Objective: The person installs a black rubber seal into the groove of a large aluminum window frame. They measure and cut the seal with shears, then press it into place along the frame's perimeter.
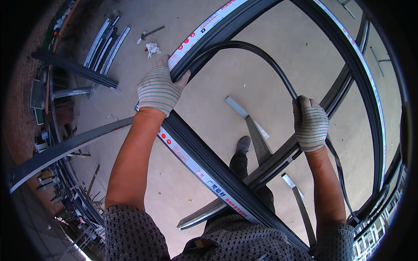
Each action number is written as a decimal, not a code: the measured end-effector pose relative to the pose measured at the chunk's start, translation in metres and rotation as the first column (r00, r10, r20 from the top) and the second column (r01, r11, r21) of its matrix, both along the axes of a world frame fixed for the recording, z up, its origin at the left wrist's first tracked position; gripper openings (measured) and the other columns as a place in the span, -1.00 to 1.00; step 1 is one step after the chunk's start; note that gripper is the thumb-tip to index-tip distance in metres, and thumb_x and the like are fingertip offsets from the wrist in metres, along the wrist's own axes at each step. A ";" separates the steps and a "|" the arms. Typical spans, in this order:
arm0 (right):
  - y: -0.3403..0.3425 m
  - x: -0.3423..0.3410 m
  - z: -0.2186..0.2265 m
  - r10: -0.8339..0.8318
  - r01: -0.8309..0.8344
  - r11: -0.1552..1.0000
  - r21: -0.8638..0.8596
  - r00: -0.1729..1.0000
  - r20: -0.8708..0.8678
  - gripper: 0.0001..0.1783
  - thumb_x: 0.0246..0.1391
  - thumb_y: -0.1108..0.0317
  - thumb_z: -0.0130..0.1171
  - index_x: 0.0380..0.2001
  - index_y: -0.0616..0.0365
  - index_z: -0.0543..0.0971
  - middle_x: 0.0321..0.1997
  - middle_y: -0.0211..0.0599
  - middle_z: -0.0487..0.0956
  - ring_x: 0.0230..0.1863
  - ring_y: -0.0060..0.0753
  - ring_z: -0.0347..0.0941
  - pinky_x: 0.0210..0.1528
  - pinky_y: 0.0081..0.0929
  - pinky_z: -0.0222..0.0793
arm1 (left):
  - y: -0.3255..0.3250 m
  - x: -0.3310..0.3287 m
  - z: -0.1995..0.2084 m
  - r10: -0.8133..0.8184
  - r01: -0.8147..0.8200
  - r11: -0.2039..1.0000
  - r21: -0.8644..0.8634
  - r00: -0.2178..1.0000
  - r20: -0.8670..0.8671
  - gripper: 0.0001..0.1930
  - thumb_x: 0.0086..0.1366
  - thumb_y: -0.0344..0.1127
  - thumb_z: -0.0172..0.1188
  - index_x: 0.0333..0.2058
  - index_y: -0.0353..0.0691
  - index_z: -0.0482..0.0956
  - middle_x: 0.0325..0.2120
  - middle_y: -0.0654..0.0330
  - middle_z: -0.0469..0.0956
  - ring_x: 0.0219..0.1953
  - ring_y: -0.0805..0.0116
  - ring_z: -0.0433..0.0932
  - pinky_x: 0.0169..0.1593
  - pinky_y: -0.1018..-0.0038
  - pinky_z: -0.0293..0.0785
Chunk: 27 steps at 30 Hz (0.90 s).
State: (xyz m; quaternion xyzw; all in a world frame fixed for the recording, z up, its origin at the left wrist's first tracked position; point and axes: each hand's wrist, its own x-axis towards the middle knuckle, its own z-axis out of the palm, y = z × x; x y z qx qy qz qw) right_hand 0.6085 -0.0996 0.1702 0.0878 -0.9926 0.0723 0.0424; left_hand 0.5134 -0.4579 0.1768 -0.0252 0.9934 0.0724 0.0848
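The left hand (157,89), in a striped knit glove, is closed over the near bar of a dark metal window frame (204,167), its thumb pressing one end of a black rubber gasket strip (261,56) into the bar's groove. The right hand (311,124), gloved the same way, is curled shut around the strip farther along. Between the two hands the strip rises off the bar in a loose arch; past the right hand it hangs down beside the forearm toward the lower right. The bar's long axis runs diagonally, from the upper middle of the view down to the person's waist at the lower right, and a white-and-red protective film lines its edge. The frame's far bar (370,87) bends along the right rim. Under the frame lie a concrete floor (244,87), loose grey offcuts (257,135) and the person's dark shoe (243,144). A bundle of long profiles (104,45) lies on the floor at upper left, near a crumpled scrap of paper (152,48)
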 end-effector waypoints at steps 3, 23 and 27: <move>0.003 0.000 -0.001 -0.014 0.014 1.000 -0.006 1.000 0.005 -0.83 0.14 0.33 0.22 -0.23 0.11 0.52 -0.42 -0.16 0.53 -0.40 -0.03 0.49 -0.35 -0.17 0.39 | 0.015 -0.017 0.003 0.002 -0.003 1.000 0.028 0.999 0.046 -0.19 0.19 0.16 0.27 0.22 -0.35 0.33 -0.02 -0.13 0.56 -0.05 -0.02 0.62 0.05 0.26 0.54; 0.010 0.004 -0.004 -0.004 0.004 1.000 0.000 1.000 0.011 -0.83 0.22 0.23 0.12 -0.23 0.07 0.52 -0.40 -0.14 0.56 -0.42 0.01 0.54 -0.36 -0.13 0.47 | 0.048 -0.038 0.011 0.020 -0.019 0.999 -0.046 1.000 0.012 -0.26 0.19 0.15 0.27 0.22 -0.19 0.37 -0.03 -0.15 0.57 -0.02 -0.04 0.60 0.11 0.21 0.49; 0.011 0.004 -0.002 -0.007 0.007 1.000 -0.016 0.999 0.031 -0.83 0.24 0.22 0.10 -0.23 0.07 0.52 -0.42 -0.15 0.56 -0.38 -0.03 0.55 -0.34 -0.15 0.48 | 0.040 -0.032 0.022 -0.009 0.012 1.000 -0.029 0.996 0.091 -0.19 0.16 0.09 0.28 0.26 -0.30 0.28 0.02 -0.22 0.53 0.06 -0.11 0.54 0.16 0.24 0.45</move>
